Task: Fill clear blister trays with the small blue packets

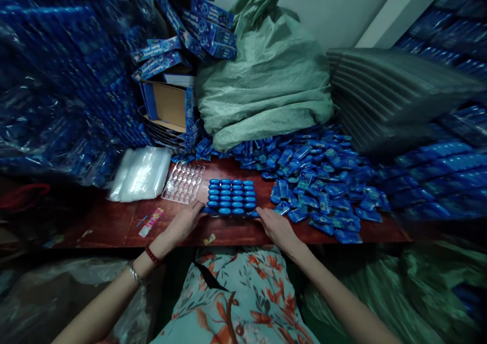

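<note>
Rows of glossy blue oval pieces form a block on the dark red table. At the block's near left corner is my left hand, its fingers closed on a small blue piece at the edge. My right hand pinches the near right corner, where another small blue piece shows at the fingertips. Left of the block lies a clear moulded plastic tray. To the right spreads a heap of small blue packets.
Clear plastic bags lie on the left, near a pink packet. Behind stand an open blue box, a large green sack and stacked grey foam sheets. Wrapped blue stock rises at the far left.
</note>
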Demonstrator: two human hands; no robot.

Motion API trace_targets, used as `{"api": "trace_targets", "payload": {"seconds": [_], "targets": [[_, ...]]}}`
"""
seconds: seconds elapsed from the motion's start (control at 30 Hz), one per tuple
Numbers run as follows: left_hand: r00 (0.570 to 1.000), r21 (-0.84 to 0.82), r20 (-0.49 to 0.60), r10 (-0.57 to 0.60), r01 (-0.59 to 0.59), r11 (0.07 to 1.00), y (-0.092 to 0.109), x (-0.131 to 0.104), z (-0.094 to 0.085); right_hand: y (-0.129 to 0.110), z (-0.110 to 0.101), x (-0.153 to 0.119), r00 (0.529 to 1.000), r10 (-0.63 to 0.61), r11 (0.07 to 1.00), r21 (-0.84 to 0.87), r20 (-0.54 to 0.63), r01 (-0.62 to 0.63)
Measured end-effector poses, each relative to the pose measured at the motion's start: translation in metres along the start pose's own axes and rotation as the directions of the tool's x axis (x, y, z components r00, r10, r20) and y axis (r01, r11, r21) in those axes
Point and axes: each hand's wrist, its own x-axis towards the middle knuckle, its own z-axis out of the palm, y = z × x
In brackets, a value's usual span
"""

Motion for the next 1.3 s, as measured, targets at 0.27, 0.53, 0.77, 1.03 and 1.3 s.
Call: {"api": "trace_targets", "payload": {"seconds": [0.27,0.53,0.77,1.03,1.3], "targets": [[0.977,0.440,0.200,0.078,-0.160,0.884,0.041,0.008,0.017,-0.018,-0.024,0.023,0.953,-0.126,0.936,-0.286,0.275,0.206],[0.966,0.444,0.234,0.109,-0.206,0.872,0.039,0.022,0.012,-0.030,-0.023,0.033,0.959,-0.140,0.903,-0.366,0.248,0.227],[0.929,0.247,-0.326,0.176,-0.096,0.964,0.015,0.003,0.031,-0.014,-0.017,0.035,0.982,-0.094,0.967,-0.221,0.162,0.129],[0.853,0.040,-0.507,-0.120,0.163,0.986,0.037,0.041,0.028,-0.016,0.001,0.033,0.909,0.087,0.994,0.094,-0.407,-0.053],[0.894,0.061,-0.349,-0.279,0.319,0.946,0.042,0.082,0.037,-0.024,0.025,0.088,0.960,0.224,0.943,0.286,-0.167,-0.170]]}}
